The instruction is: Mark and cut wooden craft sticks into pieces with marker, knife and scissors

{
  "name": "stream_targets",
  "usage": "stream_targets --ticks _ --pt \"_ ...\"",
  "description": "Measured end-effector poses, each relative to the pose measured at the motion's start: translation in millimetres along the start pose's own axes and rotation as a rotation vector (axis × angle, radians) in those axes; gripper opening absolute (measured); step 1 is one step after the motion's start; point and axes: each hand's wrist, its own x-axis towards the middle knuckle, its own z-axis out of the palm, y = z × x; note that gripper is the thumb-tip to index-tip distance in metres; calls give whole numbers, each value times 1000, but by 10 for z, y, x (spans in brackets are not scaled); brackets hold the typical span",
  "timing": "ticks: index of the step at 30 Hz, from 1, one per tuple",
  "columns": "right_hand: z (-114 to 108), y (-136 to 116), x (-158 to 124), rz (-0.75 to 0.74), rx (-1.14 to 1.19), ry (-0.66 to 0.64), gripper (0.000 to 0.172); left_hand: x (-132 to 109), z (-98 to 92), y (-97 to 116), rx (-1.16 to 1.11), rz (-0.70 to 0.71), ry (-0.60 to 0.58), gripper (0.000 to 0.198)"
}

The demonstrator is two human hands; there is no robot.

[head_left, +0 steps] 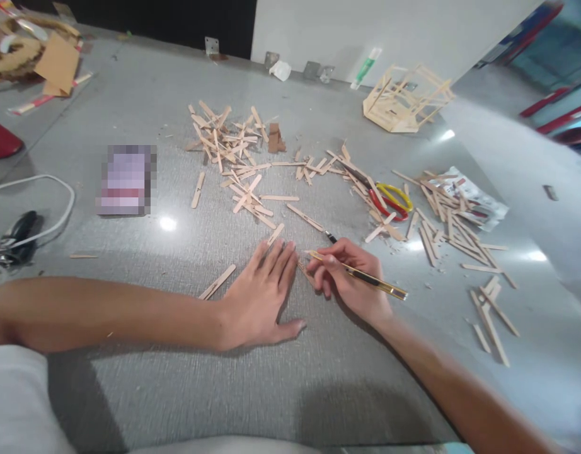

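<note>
My left hand (262, 296) lies flat on the grey floor (281, 391), fingers stretched out and pressing down on a wooden craft stick (218, 281) that pokes out from beneath it. My right hand (350, 277) is closed in a pinch around a thin yellow-and-black craft knife (366, 277), whose tip points left toward the left fingertips. A small piece of stick (305, 272) lies between the two hands.
Heaps of wooden sticks (229, 151) lie beyond the hands and at the right (451, 221). Red-and-yellow pliers (389, 198) sit among them. A stick-built frame (404, 98) stands at the far wall. A white cable (45, 208) and black tool lie at left.
</note>
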Motion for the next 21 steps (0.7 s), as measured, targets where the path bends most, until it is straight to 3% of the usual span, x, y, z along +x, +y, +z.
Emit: stream_targets --ticks 12,21 --pt "-11 -43 -52 -65 -200 -3 46 1 -40 -22 -48 20 -31 102" --pt "9 -51 -80 -136 -384 -77 46 -6 -15 -24 -24 42 17 100"
